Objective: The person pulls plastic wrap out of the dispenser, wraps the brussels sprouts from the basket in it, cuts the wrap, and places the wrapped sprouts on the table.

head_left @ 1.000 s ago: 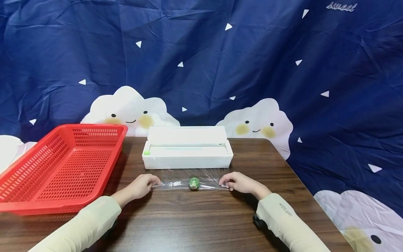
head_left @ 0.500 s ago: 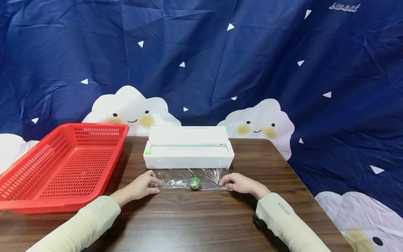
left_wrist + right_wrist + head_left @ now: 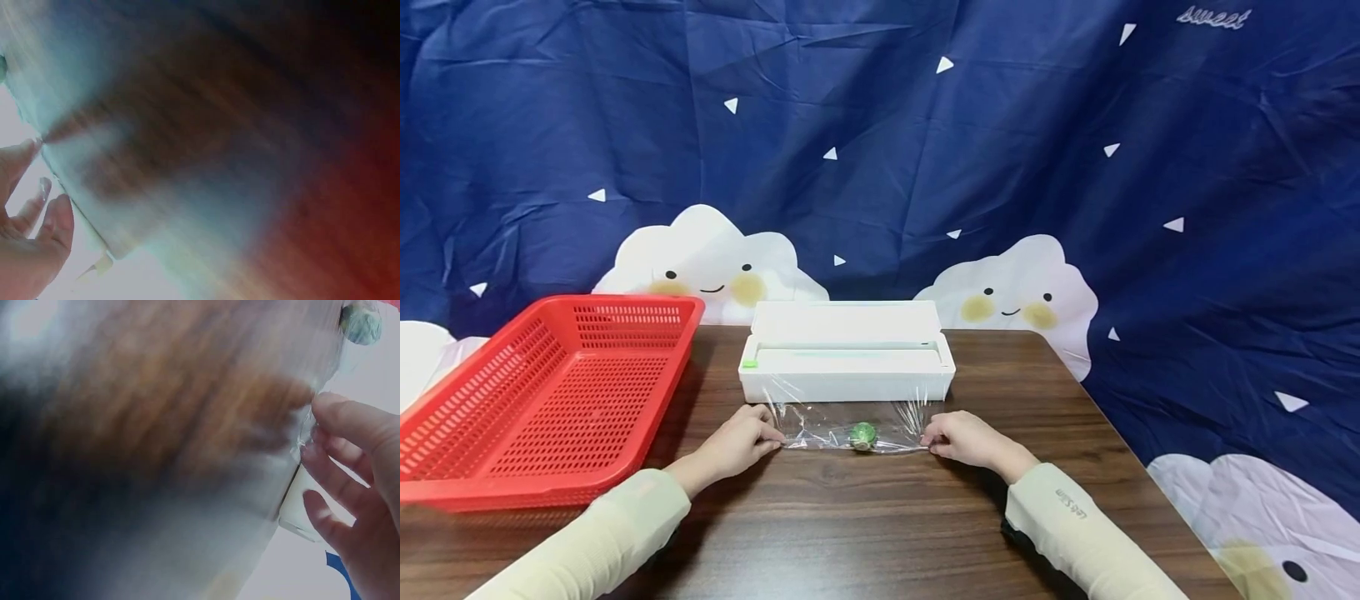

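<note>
A sheet of clear cling film runs from the front of a white cling film box toward the person. Near its front edge sits a small round green vegetable with a pale end, like a little cabbage. My left hand pinches the film's left front corner between thumb and fingertips. At the opposite corner, my right hand pinches the film too. The right wrist view shows the crinkled film at those fingertips, with the green vegetable beyond. In the left wrist view the left hand is partly cut off.
The box's lid stands raised at the back, and a green slider sits at its left end. A red plastic basket is on the left of the wooden table. A blue cloud-patterned cloth hangs behind.
The left fingers have spread and closed again on the film's corner. Right fingers have shifted their grip slightly. The film shows more upright creases near the box; the vegetable has barely moved.
</note>
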The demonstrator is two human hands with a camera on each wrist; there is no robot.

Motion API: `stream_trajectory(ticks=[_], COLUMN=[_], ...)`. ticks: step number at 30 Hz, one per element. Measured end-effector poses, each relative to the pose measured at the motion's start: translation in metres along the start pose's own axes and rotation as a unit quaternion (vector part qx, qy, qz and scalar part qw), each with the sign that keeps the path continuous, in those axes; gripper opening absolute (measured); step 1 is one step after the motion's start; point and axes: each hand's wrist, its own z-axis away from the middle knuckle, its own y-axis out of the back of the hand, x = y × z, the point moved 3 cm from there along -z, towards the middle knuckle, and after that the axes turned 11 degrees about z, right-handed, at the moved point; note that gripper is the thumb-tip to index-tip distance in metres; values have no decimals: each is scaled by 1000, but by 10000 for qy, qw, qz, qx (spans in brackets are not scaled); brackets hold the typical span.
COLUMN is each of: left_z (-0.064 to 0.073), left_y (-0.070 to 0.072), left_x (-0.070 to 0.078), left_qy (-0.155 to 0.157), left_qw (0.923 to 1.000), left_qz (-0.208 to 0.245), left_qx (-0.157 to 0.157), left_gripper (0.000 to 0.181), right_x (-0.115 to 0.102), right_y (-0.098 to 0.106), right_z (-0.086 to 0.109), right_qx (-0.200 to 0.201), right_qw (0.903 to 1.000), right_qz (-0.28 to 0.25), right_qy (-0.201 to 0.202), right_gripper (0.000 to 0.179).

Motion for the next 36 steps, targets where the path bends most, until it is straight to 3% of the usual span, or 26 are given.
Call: stream_trajectory(ticks=[4, 10, 18, 26, 30, 36], left_z=[0, 0, 0, -2, -4, -8], left_y=[1, 3, 3, 4, 5, 7], left_x=[1, 0, -1, -2, -5, -9], left_qy=[58, 76, -61, -156, -31, 397], left_qw=[10000, 9999, 9999, 9987, 9981, 9957], left_qz=[-31, -31, 147, 477, 602, 824], left_qx=[73, 113, 34, 60, 85, 125], left_gripper=[5, 5, 5, 5, 6, 14], right_x=[-4, -4, 1, 9, 10, 11], right_y=[4, 8, 7, 7, 8, 8], right_z=[-2, 0, 1, 2, -1, -1], right_qx=[438, 847, 941, 1016, 1041, 1144], right_qw=[9972, 9930, 9931, 9946, 9945, 9931], right_qz=[582, 814, 635, 207, -94, -240], right_qy=[147, 127, 295, -82, -81, -91], right_gripper=[13, 8, 8, 12, 20, 28])
